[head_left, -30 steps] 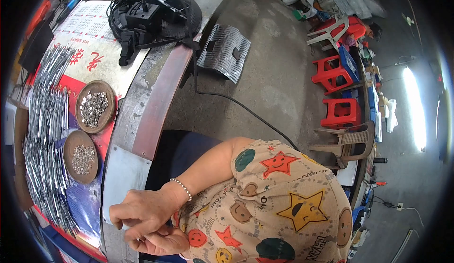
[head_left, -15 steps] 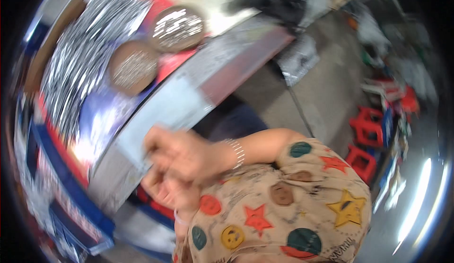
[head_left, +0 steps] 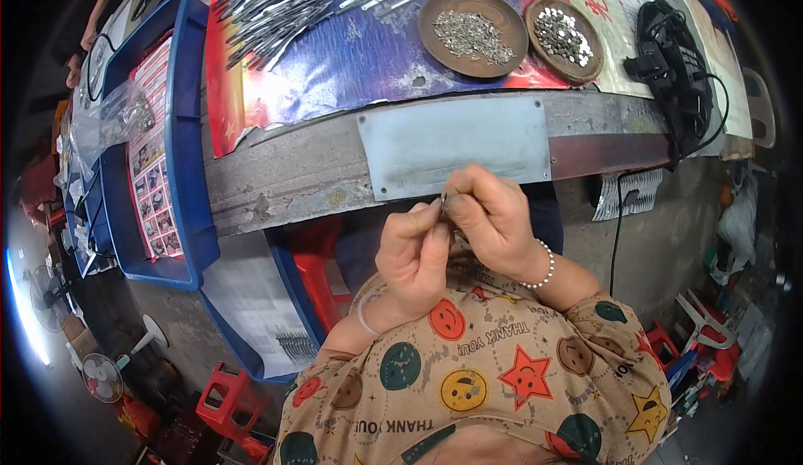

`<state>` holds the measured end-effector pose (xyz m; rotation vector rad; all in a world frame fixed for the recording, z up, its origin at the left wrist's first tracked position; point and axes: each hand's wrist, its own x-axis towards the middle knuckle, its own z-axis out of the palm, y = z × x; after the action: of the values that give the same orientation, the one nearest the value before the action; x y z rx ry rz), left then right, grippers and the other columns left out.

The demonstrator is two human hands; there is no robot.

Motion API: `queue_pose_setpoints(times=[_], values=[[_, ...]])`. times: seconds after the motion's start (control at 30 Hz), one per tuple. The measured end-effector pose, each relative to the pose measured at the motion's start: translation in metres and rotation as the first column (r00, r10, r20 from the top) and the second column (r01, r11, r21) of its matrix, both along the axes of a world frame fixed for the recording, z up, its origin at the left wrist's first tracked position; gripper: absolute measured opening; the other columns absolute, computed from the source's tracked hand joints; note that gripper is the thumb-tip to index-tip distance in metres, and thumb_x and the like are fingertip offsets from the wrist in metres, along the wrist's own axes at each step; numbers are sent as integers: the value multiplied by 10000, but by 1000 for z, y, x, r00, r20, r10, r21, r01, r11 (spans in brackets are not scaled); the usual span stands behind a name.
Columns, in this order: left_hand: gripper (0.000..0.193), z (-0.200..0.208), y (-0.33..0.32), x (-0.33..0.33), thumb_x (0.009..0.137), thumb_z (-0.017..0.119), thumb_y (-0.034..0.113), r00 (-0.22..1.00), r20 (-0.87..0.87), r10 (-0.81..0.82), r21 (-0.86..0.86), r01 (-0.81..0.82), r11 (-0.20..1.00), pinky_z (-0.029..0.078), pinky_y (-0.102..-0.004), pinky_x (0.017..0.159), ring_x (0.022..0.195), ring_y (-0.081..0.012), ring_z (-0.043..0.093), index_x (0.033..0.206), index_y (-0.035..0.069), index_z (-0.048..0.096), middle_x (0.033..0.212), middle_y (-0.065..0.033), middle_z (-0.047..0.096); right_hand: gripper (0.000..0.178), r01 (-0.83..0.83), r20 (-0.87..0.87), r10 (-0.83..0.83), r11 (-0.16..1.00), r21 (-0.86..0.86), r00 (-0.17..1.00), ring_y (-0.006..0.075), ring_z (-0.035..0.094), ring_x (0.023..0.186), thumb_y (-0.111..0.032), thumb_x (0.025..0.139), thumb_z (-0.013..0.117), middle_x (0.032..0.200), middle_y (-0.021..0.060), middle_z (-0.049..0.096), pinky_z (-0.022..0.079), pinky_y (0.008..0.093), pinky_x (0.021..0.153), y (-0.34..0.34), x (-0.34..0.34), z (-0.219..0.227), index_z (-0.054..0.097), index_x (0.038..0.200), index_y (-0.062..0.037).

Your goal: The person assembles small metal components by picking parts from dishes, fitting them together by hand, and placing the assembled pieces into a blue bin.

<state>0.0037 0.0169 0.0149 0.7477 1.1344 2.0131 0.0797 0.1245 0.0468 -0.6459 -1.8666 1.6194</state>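
Observation:
My left hand (head_left: 412,252) and my right hand (head_left: 492,218) meet in front of my chest, just below the table edge. Fingertips of both pinch a tiny dark piece (head_left: 442,204), mostly hidden and too small to name. Beyond them, a light blue plate (head_left: 456,135) is fixed along the table edge. Farther back stands a round wooden dish (head_left: 495,3) of small silvery pin-like parts. A smaller wooden dish (head_left: 595,62) to its right holds little round shiny pieces. Long thin metal strips (head_left: 276,9) lie heaped at the back left.
A blue tray (head_left: 188,139) with a printed sheet and clear plastic bag stands left. A black device (head_left: 669,72) with a cable sits at right. Below the table are a blue bin (head_left: 297,293), a red stool (head_left: 226,402) and a fan (head_left: 102,377). Another person's arm (head_left: 102,1) shows far left.
The view has swung round, so the table now runs across the top. My hands, blurred and overlapping before, are now side by side with their fingertips together.

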Motion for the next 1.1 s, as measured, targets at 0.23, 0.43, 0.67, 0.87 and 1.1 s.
queue_pose_setpoints(times=[0.23,0.43,0.67,0.87,1.1], values=[[177,2,-4,1,940,482,-56,999,-8,32,-4,-32,999,469,-226,812,911,-80,554,1102,11,507,1063,-98,605,141,120,-99,-91,930,348,991,221,570,620,-3,792,649,745,111,579,466,299,572,-10,3,-15,558,898,9],[167,0,-3,4,942,481,-53,998,-52,36,-9,-37,999,458,-231,836,915,-87,555,1093,13,508,1053,-82,603,115,178,-57,-171,882,436,984,277,547,646,-17,821,599,772,129,564,441,350,593,-20,0,-14,530,913,-4],[237,-2,-2,2,959,439,-36,992,-128,4,1,-4,1000,446,-246,879,974,-119,561,1194,-11,441,1117,-120,575,144,-109,-10,109,977,-181,994,224,589,627,-82,852,633,775,124,589,461,297,575,0,9,-4,552,906,24],[308,-1,-2,2,967,421,-8,989,-145,-32,-81,20,996,443,-265,902,1017,-137,555,1273,-29,398,1146,-131,559,153,75,5,-78,977,198,997,236,587,612,-94,850,637,777,124,582,469,314,576,-13,6,-13,583,918,31],[287,5,-3,4,964,435,-11,1000,5,-4,-70,4,998,452,-258,891,996,-126,564,1251,-24,430,1126,-113,582,123,13,88,-3,993,-115,996,269,588,648,-104,896,589,753,137,561,465,340,582,-13,7,3,530,923,1]])
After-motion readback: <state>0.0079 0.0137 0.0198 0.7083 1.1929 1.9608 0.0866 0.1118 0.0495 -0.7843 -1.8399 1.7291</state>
